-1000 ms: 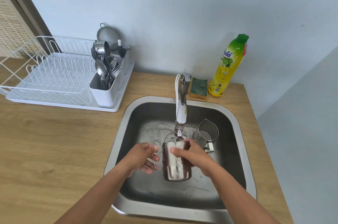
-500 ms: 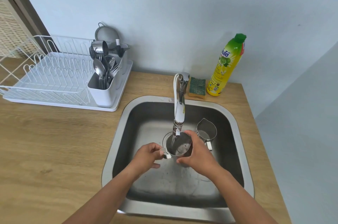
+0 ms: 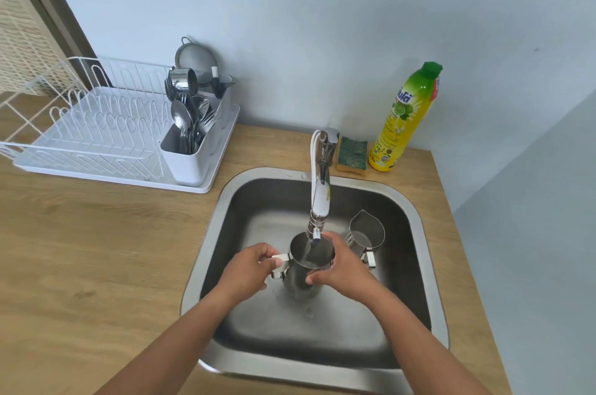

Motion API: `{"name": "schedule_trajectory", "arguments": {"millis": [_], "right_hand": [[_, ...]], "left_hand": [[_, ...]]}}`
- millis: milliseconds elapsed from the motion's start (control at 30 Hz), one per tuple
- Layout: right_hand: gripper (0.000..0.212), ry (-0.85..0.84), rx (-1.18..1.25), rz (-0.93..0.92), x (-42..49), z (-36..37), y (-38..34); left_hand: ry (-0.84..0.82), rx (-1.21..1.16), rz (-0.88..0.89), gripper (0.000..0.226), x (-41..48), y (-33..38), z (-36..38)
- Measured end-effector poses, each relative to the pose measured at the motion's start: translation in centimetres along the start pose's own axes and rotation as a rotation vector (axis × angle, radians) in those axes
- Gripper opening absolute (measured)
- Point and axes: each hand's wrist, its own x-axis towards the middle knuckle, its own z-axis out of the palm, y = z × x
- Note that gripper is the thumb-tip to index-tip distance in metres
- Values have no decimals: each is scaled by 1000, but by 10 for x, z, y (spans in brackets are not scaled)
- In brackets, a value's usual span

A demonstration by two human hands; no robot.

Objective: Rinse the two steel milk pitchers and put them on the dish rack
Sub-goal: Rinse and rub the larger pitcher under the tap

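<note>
I hold one steel milk pitcher [image 3: 304, 257] upright in the sink [image 3: 416, 223], right under the tap [image 3: 320, 197]. Water runs from the spout into its open mouth. My left hand [image 3: 250, 268] grips the pitcher's handle on the left. My right hand [image 3: 338, 268] wraps the pitcher's right side. The second steel pitcher [image 3: 366, 231] stands upright on the sink floor just to the right, behind my right hand, its handle toward me. The white wire dish rack [image 3: 96, 133] sits on the counter at the back left.
A white cutlery caddy [image 3: 190, 152] full of spoons and forks fills the rack's right end, with a strainer and a small steel cup behind it. A green sponge [image 3: 352, 151] and a yellow dish-soap bottle [image 3: 406, 120] stand behind the sink. Wooden counter [image 3: 96, 249] lies left of the sink.
The pitcher was tilted on its side with its mouth away from me; both hands have turned it upright under the running tap, and it now catches the water.
</note>
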Motion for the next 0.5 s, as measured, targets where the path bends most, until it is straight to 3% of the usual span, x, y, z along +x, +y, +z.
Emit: {"name": "schedule_trajectory", "arguments": {"millis": [67, 233, 367, 500], "right_hand": [[82, 50, 6, -26, 1, 6, -1], [82, -68, 16, 40, -3, -3, -5], [80, 19, 20, 16, -2, 1, -5], [76, -3, 39, 36, 1, -2, -4]], "left_hand": [[28, 0, 2, 6, 2, -1, -1], [-33, -7, -41, 8, 3, -3, -4], [-18, -44, -26, 5, 5, -4, -2], [-51, -74, 0, 7, 4, -5, -3]]}}
